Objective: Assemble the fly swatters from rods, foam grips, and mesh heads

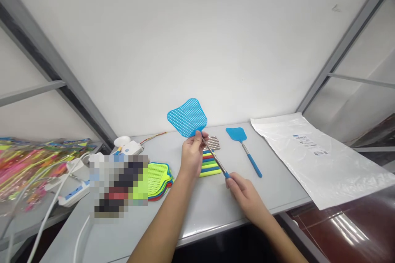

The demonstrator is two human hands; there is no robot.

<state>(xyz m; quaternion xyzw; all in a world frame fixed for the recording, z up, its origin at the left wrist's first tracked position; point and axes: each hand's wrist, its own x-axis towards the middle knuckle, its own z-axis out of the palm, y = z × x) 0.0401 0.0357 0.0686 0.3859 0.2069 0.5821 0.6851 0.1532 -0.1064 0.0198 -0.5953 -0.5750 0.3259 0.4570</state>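
Note:
A blue fly swatter (188, 118) with a perforated head and a metal shaft is held up slantwise above the table. My left hand (194, 154) pinches it where the head joins the shaft. Lower on the right, my right hand (243, 191) is closed round its blue handle. Behind the shaft lies a row of coloured handles with metal rods (210, 166), partly hidden by my left hand. A second blue fly swatter (237, 133) rests on the table to the right. Left of my forearm is a stack of loose swatter heads (158, 178), yellow-green on top.
A white plastic mailing bag (296, 148) with a label covers the table's right side and overhangs its edge. Power strips (74, 191) and white cables lie at the left. Colourful bagged items (27, 172) sit on a left shelf. A blurred patch (119, 187) hides something beside the stack.

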